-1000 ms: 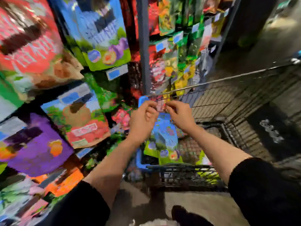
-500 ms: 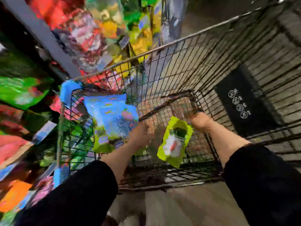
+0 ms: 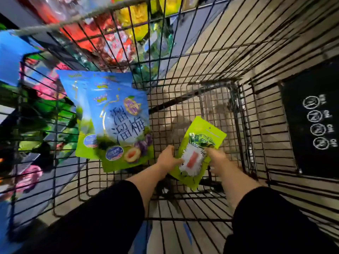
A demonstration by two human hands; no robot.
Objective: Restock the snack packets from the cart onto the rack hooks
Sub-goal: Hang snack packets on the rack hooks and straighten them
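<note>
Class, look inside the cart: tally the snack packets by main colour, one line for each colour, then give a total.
Blue packets, overlapping against the cart's left side: 3, judging by the top edges.
Lime-green packet, held between the left hand and the right hand: 1
Total: 4

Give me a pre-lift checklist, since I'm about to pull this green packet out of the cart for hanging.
1. Left hand on green packet: ok, at its left edge.
2. Right hand on it: ok, at its right edge.
3. Packet apart from blue packets: ok.
4. Way up out of the cart: ok, open above.
5. Hang hole intact: cannot tell.
6. Free rack hook: cannot tell, rack blurred.
</note>
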